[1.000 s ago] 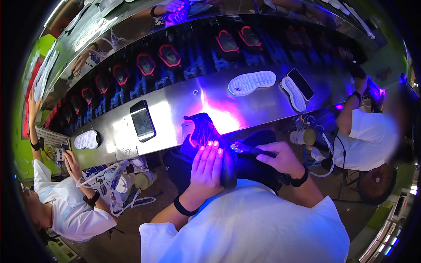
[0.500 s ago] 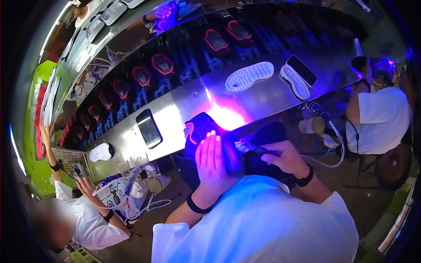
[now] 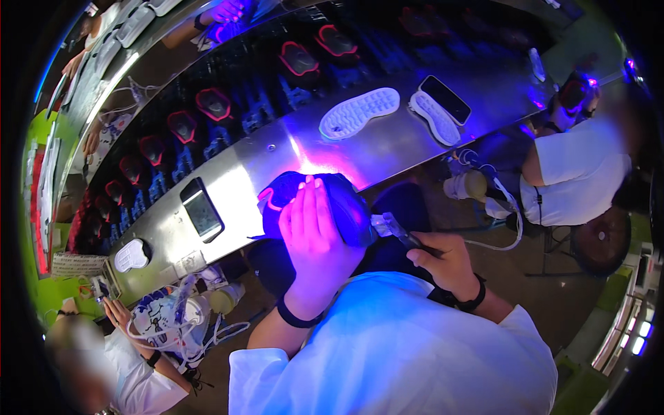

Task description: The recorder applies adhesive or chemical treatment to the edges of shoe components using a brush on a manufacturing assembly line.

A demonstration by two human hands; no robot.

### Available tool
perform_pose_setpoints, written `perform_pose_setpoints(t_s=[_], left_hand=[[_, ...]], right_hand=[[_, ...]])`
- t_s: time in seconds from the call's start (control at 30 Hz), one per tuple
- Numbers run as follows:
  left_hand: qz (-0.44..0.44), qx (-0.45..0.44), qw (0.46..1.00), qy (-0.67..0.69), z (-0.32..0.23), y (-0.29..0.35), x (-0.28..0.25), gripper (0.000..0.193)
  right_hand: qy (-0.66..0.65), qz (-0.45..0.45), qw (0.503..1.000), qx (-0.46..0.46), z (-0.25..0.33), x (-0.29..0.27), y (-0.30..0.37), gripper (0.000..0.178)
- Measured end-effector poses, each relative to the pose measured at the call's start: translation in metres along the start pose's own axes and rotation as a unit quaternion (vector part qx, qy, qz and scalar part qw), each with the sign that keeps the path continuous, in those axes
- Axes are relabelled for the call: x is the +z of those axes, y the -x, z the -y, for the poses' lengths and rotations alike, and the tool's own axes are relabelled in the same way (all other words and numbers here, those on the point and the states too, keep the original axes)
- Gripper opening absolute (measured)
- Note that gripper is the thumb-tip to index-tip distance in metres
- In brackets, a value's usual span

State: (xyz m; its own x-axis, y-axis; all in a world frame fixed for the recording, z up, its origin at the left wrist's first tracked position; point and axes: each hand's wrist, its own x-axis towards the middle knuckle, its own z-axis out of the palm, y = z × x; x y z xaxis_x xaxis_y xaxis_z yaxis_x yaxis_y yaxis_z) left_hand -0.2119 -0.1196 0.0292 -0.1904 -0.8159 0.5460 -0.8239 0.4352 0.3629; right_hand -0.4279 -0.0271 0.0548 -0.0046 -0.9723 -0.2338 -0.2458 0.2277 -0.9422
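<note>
A dark shoe upper (image 3: 349,207) with a pinkish-red edge is lit violet at the bench's near edge. Across its side lies my left hand (image 3: 315,232), fingers together, steadying it; the thumb is hidden. My right hand (image 3: 446,263) grips a dark-handled brush (image 3: 393,227) with a pale, flat head. The brush head points left and is close against the shoe's right side; whether it touches cannot be made out.
The metal bench (image 3: 259,149) carries a phone (image 3: 203,209), a white shoe sole (image 3: 360,113), and another sole (image 3: 436,117) beside a second phone (image 3: 448,98). Behind runs a row of dark shoes (image 3: 299,59) with red edges. Co-workers sit left (image 3: 149,377) and right (image 3: 581,176).
My view has shifted, so the bench things appear further left. The shoe has turned slightly under my left hand, and the brush head shows more plainly at its right side.
</note>
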Motion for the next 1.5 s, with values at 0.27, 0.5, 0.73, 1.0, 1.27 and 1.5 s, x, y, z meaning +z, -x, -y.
perform_pose_setpoints(t_s=[0.27, 0.5, 0.73, 1.0, 1.27, 1.5], left_hand=[[-0.025, -0.015, 0.998, 0.059, 0.011, -0.033, 0.008, 0.080], [0.046, -0.071, 0.989, 0.119, 0.042, -0.071, -0.004, 0.098], [0.111, -0.081, 0.986, 0.099, 0.081, -0.081, -0.019, 0.103], [0.211, -0.069, 0.972, 0.083, 0.119, -0.042, -0.024, 0.105], [0.238, -0.098, 0.890, 0.376, 0.092, -0.013, -0.038, 0.102], [0.278, -0.144, 0.813, 0.490, 0.084, -0.008, -0.042, 0.087]], right_hand=[[0.206, -0.035, 0.971, -0.116, 0.039, -0.021, -0.042, 0.035], [0.239, -0.018, 0.947, -0.214, 0.049, -0.013, -0.106, 0.032], [0.162, -0.034, 0.951, -0.261, 0.025, 0.012, -0.160, 0.031], [0.066, 0.105, 0.988, -0.095, 0.035, 0.004, -0.170, 0.031], [0.081, 0.114, 0.969, -0.204, 0.091, 0.007, -0.161, 0.033], [0.087, 0.138, 0.973, -0.161, 0.078, -0.006, -0.150, 0.035]])
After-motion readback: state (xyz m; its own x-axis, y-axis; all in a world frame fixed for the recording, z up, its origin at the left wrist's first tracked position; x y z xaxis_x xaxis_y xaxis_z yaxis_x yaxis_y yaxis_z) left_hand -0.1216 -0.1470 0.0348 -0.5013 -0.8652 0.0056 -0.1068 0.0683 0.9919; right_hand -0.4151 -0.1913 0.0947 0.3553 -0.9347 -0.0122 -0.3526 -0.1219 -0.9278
